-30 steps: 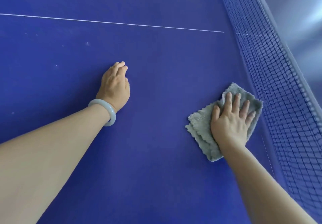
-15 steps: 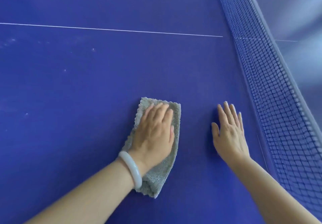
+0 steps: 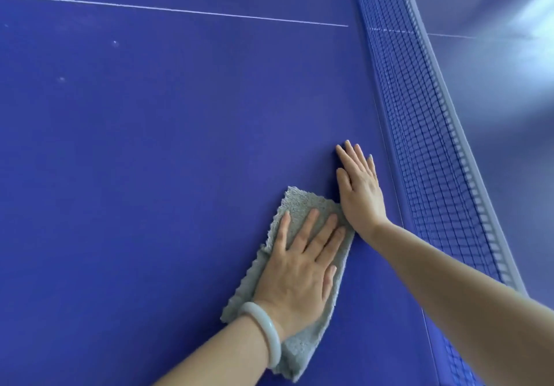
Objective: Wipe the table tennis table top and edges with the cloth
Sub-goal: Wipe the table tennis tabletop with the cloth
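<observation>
A folded grey cloth (image 3: 295, 205) lies flat on the blue table tennis table top (image 3: 150, 160), right of centre. My left hand (image 3: 302, 268), with a pale bangle on the wrist, presses on the cloth with straight, spread fingers. My right hand (image 3: 359, 187) rests flat on the bare table just right of the cloth's far end, fingers straight and pointing away from me. Its wrist touches the cloth's right edge.
The blue net (image 3: 425, 133) with its white top band runs diagonally along the right, close to my right hand. A thin white centre line (image 3: 180, 10) crosses the far table. A few small pale specks (image 3: 114, 43) mark the surface at the far left.
The cloth passed from my right hand to my left a second ago. Since then my left hand has slid it right, up against my right hand, which stays flat by the net.
</observation>
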{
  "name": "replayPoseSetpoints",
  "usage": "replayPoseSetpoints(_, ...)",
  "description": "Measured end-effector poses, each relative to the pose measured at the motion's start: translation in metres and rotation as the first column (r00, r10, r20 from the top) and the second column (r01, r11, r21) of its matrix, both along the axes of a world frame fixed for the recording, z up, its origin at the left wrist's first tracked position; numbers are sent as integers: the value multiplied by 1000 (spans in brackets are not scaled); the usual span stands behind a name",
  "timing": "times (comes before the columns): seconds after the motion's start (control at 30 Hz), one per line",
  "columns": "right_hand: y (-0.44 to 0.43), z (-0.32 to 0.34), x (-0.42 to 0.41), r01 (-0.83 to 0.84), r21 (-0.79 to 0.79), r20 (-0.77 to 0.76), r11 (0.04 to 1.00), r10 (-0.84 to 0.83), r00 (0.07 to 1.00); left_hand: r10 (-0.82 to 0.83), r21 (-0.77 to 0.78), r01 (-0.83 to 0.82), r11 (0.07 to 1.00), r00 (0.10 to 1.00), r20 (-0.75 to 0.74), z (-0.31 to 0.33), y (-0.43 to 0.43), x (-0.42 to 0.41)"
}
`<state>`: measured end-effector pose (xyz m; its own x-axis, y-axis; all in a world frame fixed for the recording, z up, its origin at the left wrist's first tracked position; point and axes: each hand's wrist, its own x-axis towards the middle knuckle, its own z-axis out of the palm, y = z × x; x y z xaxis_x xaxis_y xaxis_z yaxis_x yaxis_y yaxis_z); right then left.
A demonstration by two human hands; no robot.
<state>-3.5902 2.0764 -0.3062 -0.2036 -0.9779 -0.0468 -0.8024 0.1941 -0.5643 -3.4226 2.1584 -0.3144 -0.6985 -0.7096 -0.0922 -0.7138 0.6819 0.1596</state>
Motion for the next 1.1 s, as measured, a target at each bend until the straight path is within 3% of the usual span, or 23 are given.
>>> replayPoseSetpoints(0.1, 3, -6, -2, -52, 14, -146, 999, 53, 988, 13, -49, -11, 999, 999, 50, 0, -23, 25)
replayPoseSetpoints(0.23, 0, -7, 0, 24, -38, 11, 999, -23, 1000, 368, -122, -360, 925, 928, 52, -4, -98, 86)
replayPoseSetpoints(0.37, -1, -9, 2, 58, -49, 53, 997, -55, 997, 472, -91, -472, 877, 881, -25, -4, -76, 90)
replayPoseSetpoints(0.6, -2, -8, 4, 35, -2, -45, 999, -35, 998, 255, -4, -257, 966, 961, -108, -9, 58, -6)
replayPoseSetpoints(0.73, -8, -5, 1, -34, 145, -143, 989, 55, 988, 18, 54, -12, 998, 994, -106, -7, 103, -59)
replayPoseSetpoints(0.83, -15, 2, -5, -79, 281, -70, 956, 102, 992, -121, 81, 124, 989, 992, -46, -2, 126, -89)
replayPoseSetpoints(0.9, -14, 2, -7, -95, 307, -115, 947, 136, 984, -149, 83, 154, 985, 987, -59, -3, 127, -90)
replayPoseSetpoints(0.97, -8, -5, -4, -96, 272, -262, 958, 170, 950, -135, 78, 143, 987, 986, -98, -6, 121, -77)
replayPoseSetpoints(1.1, 3, -16, 1, -82, 139, -427, 987, 135, 894, 33, 62, -24, 998, 989, -144, -6, 103, -31)
